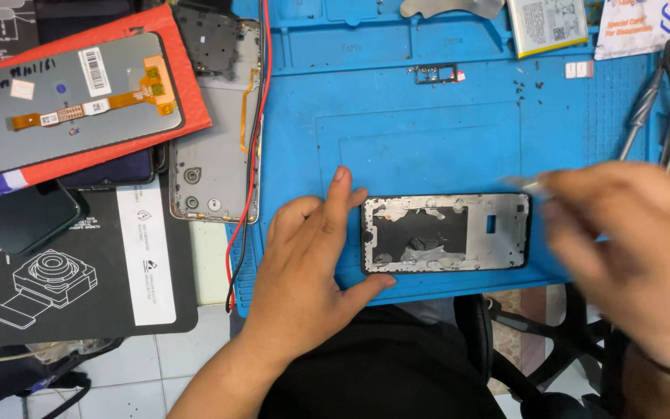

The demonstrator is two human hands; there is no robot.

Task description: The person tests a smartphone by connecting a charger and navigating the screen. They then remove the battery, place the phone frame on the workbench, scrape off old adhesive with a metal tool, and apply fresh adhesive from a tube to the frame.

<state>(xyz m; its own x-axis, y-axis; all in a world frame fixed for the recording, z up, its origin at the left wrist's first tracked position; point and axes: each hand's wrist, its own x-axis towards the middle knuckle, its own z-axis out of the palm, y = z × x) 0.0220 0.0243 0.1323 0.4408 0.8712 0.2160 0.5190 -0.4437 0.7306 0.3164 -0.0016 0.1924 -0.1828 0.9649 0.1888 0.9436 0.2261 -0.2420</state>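
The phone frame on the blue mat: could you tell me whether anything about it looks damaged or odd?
Yes. The phone frame lies stripped, with torn grey residue patches in its dark middle. The left hand steadies its left end; black specks dot the mat above.

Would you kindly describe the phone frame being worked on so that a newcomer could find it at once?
Find the blue mat covering the bench. Near its front edge lies the phone frame, with the left hand bracing its left end. Unlike the grey phone body at the mat's left edge, it is black-rimmed, silvery and lying sideways.
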